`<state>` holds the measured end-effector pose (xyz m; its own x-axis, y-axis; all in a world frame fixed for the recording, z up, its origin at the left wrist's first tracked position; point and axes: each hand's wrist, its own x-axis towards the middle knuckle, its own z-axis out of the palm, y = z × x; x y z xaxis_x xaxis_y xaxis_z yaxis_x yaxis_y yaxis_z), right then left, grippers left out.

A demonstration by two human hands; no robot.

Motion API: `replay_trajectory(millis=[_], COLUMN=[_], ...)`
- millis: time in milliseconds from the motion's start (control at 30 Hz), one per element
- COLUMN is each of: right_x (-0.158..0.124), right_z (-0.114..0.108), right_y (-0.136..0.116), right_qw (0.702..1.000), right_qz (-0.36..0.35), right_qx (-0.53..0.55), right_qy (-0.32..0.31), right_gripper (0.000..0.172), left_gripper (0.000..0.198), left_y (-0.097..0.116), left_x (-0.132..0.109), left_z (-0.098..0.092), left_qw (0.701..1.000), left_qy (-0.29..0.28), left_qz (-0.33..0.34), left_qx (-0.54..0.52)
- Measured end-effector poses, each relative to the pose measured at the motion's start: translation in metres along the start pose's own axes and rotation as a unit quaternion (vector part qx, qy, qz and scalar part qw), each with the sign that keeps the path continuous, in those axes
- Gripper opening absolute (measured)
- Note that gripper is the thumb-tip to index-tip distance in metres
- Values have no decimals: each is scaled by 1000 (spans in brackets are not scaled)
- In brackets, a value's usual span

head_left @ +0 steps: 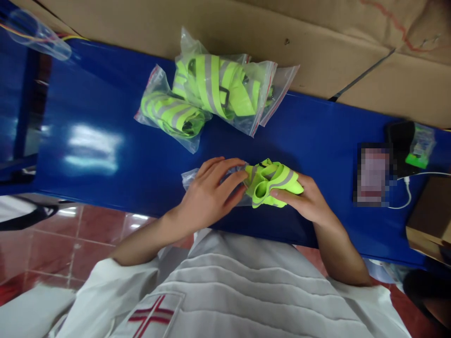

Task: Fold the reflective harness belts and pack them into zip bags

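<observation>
My right hand (306, 197) is closed around a folded bundle of neon-yellow reflective straps (275, 180) with grey stripes. My left hand (218, 188) grips the mouth of a clear plastic bag (189, 179), most of which lies hidden under that hand. The left end of the strap bundle sits at the bag's opening, against my left fingertips. Beyond my hands lie several clear zip bags with red-edged seals; a rolled reflective strap (172, 115) fills the left one, and looser reflective straps (211, 84) with black buckles fill those behind it.
The blue table (141, 164) runs across the view, with brown cardboard boxes (246, 28) along its far edge. On the right are a blurred-out phone (374, 174), a white cable (408, 190), a small green packet (421, 145) and a cardboard box (431, 216). A clear plastic cup (38, 35) lies far left.
</observation>
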<state>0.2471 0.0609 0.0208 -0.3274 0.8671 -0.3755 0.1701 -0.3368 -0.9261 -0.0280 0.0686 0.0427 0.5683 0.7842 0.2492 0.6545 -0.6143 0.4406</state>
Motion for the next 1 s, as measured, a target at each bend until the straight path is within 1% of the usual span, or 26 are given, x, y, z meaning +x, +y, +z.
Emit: replay_trajectory(millis=[33,133,167,200,233,300,367,467,600,700,767,833,867,900,967,1000], right_x=[0,4,5,6,7,7,7,7,5,1,-3,-5,-5,-4,-1,1], right_z=[-1,-3,-4,-5,-5,-4,-1,3,5,6,9,13,15,17,20,21], right_y=[0,2,3,3,4,3,3,5,10,7,4,2,1,1,3,4], right_qw=[1000,997,995,992,989,986,986,995,997,994,993,994,995,995,998,999], right_qz=[6,34,44,52,59,67,71,58,19,-14,-25,-13,-4,6,21,25], right_qx=[18,64,86,108,127,146,135,63,-71,-102,-98,-98,-98,-94,-59,-28], right_qy=[0,-8,-17,-27,-37,-51,-62,-60,-26,-46,-66,-52,-32,-11,16,18], right_gripper=[47,49,49,49,49,48,49,52,59,68,80,90,88,82,64,57], left_gripper=[37,89,100,105,106,100,91,86,89,88,85,86,88,90,101,110], left_y=[1,3,3,2,2,3,3,2,0,3,6,9,11,12,15,17], left_x=[-1,-3,-4,-4,-4,-4,-5,-7,-8,-6,-4,-1,0,1,2,3], left_z=[1,3,4,5,7,8,8,7,10,16,19,21,22,22,22,22], left_qw=[1000,996,995,994,993,992,992,991,991,991,990,989,988,987,986,985], left_qy=[-25,-88,-96,-98,-97,-97,-102,-114,-117,-123,-127,-134,-142,-150,-163,-168], left_qz=[-1,-1,2,5,6,16,36,56,52,54,58,56,53,52,41,30], left_qx=[0,19,33,49,65,79,66,50,29,2,-6,-10,-13,-16,-7,7])
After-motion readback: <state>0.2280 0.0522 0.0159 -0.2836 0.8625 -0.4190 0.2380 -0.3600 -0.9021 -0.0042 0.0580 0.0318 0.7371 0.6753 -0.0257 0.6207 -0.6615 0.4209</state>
